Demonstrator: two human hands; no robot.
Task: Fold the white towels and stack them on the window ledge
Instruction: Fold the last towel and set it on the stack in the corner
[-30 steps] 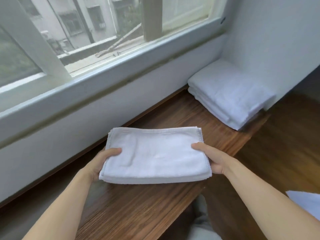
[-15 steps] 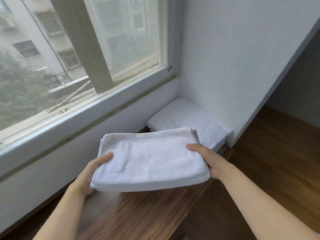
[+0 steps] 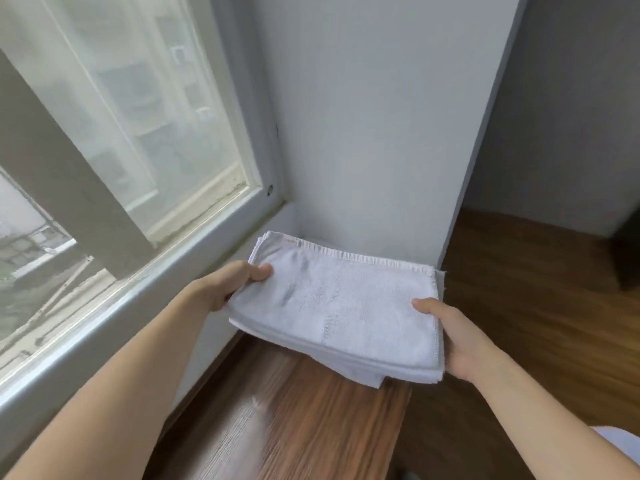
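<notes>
A folded white towel (image 3: 346, 299) lies on top of the stack of folded white towels (image 3: 360, 374) in the corner of the wooden window ledge (image 3: 277, 427). My left hand (image 3: 228, 285) grips the towel's left edge, thumb on top. My right hand (image 3: 453, 337) grips its right edge, thumb on top and fingers underneath. The stack below is almost fully hidden; only its layered front edges show under the top towel.
The window frame (image 3: 194, 244) runs along the left of the ledge, and a white wall (image 3: 363, 133) closes the corner behind the stack. Wooden floor (image 3: 536, 306) lies to the right. A bit of white cloth (image 3: 623, 441) shows at the lower right edge.
Both hands have carried the folded towel from the middle of the ledge to the corner, and it now sits over the stack there.
</notes>
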